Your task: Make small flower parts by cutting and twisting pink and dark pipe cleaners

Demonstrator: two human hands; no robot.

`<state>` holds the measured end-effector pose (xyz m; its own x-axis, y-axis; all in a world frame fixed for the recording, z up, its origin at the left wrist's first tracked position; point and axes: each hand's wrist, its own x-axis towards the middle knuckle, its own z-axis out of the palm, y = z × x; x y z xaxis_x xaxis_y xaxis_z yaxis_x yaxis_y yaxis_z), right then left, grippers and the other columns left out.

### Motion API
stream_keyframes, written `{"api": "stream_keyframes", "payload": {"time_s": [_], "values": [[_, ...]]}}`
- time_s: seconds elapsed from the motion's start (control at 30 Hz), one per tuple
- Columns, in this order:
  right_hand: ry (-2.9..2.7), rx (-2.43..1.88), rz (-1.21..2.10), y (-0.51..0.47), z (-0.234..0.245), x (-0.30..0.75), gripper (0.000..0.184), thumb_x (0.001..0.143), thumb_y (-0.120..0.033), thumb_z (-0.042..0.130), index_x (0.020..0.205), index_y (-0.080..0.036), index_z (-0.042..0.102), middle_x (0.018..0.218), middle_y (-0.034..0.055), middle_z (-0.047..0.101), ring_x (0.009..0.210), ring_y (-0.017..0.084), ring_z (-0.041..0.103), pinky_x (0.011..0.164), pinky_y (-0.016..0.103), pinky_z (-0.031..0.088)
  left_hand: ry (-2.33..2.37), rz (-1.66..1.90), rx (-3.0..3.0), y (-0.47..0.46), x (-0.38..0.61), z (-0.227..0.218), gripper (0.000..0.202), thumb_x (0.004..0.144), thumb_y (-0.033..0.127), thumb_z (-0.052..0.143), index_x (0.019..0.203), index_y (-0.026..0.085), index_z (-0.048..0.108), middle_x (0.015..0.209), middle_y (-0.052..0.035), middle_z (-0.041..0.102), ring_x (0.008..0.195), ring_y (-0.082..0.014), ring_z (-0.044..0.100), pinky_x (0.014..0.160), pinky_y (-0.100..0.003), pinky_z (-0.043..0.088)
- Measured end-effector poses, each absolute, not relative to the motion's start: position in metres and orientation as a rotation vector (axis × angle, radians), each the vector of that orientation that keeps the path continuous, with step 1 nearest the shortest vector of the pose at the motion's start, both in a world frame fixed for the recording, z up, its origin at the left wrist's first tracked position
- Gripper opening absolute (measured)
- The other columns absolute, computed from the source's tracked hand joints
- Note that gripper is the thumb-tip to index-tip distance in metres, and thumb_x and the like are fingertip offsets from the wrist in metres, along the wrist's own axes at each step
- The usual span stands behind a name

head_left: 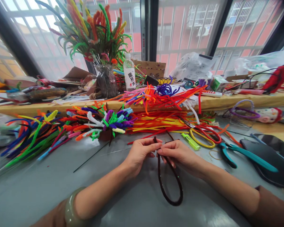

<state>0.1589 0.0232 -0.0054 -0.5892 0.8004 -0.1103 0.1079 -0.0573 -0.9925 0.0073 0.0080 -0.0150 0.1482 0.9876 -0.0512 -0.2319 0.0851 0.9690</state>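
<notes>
A dark brown pipe cleaner (180, 189) is bent into a long loop that hangs down toward me over the grey table. My left hand (140, 154) pinches one end of it between thumb and forefinger, and a short tip sticks up above the fingers. Close against it, my right hand (177, 154) is closed on the same pipe cleaner where the loop's two sides meet. Another dark length shows just behind the right fingers. A thin silvery wire (115, 152) runs out to the left of my left hand. The exact crossing between the fingertips is hidden.
Bundles of coloured pipe cleaners (109, 121) lie along the back. To the right are scissors (203, 137), a lime-green clip-like piece (190, 141), teal-handled pliers (248, 154) and a black phone (269, 160). A cluttered wooden ledge (227, 100) holds a vase (105, 82) and bottle (129, 72).
</notes>
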Motion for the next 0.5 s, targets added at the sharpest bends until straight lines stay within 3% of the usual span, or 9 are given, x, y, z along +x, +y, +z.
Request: {"api": "stream_keyframes", "payload": {"time_s": [0.23, 0.5], "values": [[-1.798, -1.068, 1.577, 0.0243, -0.0057, 0.1575, 0.029, 0.071, -0.033, 0.056, 0.051, -0.012, 0.056, 0.042, -0.0029, 0.049, 0.035, 0.004, 0.038, 0.039, 0.019, 0.024, 1.037, 1.18, 1.035, 0.0055, 0.0079, -0.0137, 0.021, 0.064, 0.03, 0.068, 0.077, 0.014, 0.07, 0.074, -0.0043, 0.061, 0.06, -0.0072, 0.045, 0.05, -0.017, 0.031], [-1.686, -1.013, 1.668, 0.0231, -0.0035, 0.1587, 0.031, 0.072, -0.036, 0.057, 0.052, -0.012, 0.056, 0.043, -0.0039, 0.046, 0.037, 0.003, 0.032, 0.038, 0.021, 0.018, 0.943, 1.276, 0.966, 0.0082, 0.0081, -0.0172, 0.02, 0.062, 0.03, 0.07, 0.074, 0.015, 0.071, 0.075, -0.0046, 0.064, 0.063, -0.0087, 0.05, 0.054, -0.018, 0.035]]}}
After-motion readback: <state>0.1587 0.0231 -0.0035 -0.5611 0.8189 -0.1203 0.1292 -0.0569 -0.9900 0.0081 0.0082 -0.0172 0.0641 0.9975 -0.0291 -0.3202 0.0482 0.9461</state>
